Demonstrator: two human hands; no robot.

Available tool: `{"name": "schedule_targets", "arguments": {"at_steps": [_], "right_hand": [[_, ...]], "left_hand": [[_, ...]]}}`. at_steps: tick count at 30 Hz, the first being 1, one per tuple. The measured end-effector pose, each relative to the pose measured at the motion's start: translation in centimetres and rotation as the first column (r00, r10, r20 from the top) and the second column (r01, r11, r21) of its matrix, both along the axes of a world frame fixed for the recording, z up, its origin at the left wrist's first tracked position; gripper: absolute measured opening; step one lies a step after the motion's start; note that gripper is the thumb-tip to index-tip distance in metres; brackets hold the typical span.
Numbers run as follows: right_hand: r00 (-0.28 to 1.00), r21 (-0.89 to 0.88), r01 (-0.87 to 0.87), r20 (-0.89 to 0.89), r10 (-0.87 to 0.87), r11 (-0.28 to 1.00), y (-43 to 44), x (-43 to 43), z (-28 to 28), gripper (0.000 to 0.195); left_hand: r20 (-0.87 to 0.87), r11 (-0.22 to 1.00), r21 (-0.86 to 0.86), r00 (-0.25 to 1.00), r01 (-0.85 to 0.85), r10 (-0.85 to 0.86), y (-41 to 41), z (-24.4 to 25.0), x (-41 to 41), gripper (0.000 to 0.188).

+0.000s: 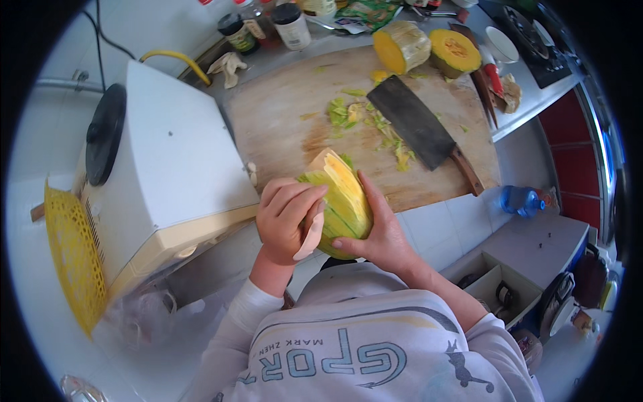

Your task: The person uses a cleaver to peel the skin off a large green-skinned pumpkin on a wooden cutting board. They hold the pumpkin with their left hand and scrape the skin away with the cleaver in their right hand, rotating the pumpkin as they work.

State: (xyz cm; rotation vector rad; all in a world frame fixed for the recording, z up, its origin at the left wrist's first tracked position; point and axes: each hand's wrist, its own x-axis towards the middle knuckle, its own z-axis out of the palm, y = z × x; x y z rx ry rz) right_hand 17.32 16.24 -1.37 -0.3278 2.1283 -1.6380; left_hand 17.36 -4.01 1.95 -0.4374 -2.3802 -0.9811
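Observation:
My left hand [290,216] is closed around the pale pink handle of a peeler or small knife, whose head lies against a peeled green-yellow piece of pumpkin [346,216]. My right hand [384,231] grips that piece from its right side, thumb low and fingers along the far edge. The piece is held over the near edge of a wooden cutting board [276,115]. A cleaver [414,123] with a wooden handle lies flat on the board, beside green and yellow peelings [344,113]. At the board's far side are two cut pumpkin pieces [402,46], [454,53].
A white appliance [186,151] stands left of the board, with a yellow plastic basket [75,256] beyond it. Jars [291,27] line the back. A red-handled tool [493,80] and a white bowl [501,45] are at the right. A blue bottle [521,201] lies lower right.

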Motion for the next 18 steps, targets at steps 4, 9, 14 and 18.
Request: {"name": "schedule_targets", "arguments": {"at_steps": [4, 9, 14, 18], "right_hand": [[1.0, 0.042, -0.002, -0.013, 0.003, 0.999, 0.1, 0.4, -0.1, 0.123], [0.996, -0.02, 0.041, 0.085, -0.039, 0.999, 0.2, 0.4, 0.2, 0.122], [0.993, -0.02, 0.053, 0.102, -0.051, 0.998, 0.9, 0.3, -0.1, 0.111], [0.936, -0.004, 0.272, -0.23, -0.266, 0.962, 4.7, -2.0, -0.8, 0.087]], "left_hand": [[-0.05, 0.997, -0.06, 0.997, 0.051, -0.054, 0.5, -0.1, 0.2, 0.026], [-0.041, 0.99, -0.105, 0.994, 0.092, -0.097, 0.8, -0.5, 0.7, 0.027], [-0.04, 0.992, -0.057, 0.993, 0.11, -0.113, 1.7, -0.7, 0.1, 0.026], [-0.046, 0.989, -0.039, 0.989, 0.141, -0.143, 1.3, -0.4, -0.7, 0.025]]}}
